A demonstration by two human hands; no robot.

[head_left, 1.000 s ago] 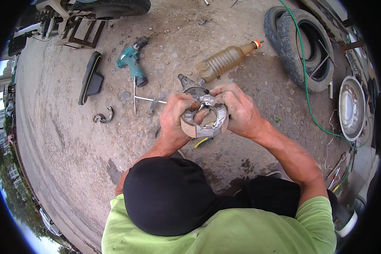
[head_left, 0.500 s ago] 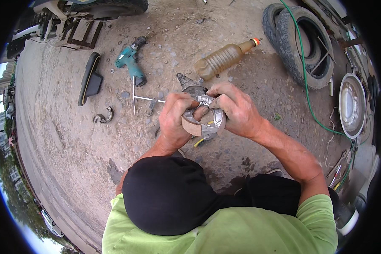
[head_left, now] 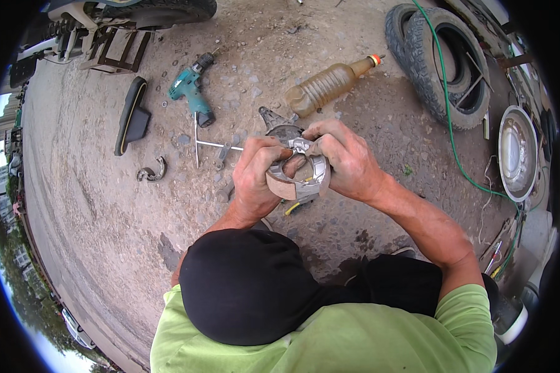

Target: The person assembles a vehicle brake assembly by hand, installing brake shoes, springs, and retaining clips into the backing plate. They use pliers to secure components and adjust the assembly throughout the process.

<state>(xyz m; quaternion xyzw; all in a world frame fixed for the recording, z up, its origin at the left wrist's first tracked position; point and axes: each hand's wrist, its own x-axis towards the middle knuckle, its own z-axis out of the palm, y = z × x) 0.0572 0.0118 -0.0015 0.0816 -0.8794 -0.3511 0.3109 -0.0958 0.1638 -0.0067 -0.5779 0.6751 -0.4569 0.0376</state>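
Note:
A pair of curved brake shoes (head_left: 282,188), joined into a ring with tan lining on the outer face, is held up between both hands. My left hand (head_left: 255,171) is closed round the left side of the ring. On the other side, my right hand (head_left: 348,158) grips the ring's upper right part, thumb and fingers pressed to the metal. Just beyond the hands lies a grey metal brake plate (head_left: 283,127) with an arm, partly covered by them. Under the ring shows a tool with a yellow-and-black handle (head_left: 292,209), mostly hidden.
A teal cordless drill (head_left: 193,93), a T-shaped metal wrench (head_left: 198,142), a black padded part (head_left: 134,118) and a loose brake shoe (head_left: 152,170) lie left. Ahead is a plastic bottle (head_left: 330,86) of brownish liquid. Tyres (head_left: 438,68), a green hose (head_left: 449,121) and a metal basin (head_left: 518,154) are right.
Both hands keep their grip on the brake shoes, which have shifted only very slightly. Nothing on the ground has moved.

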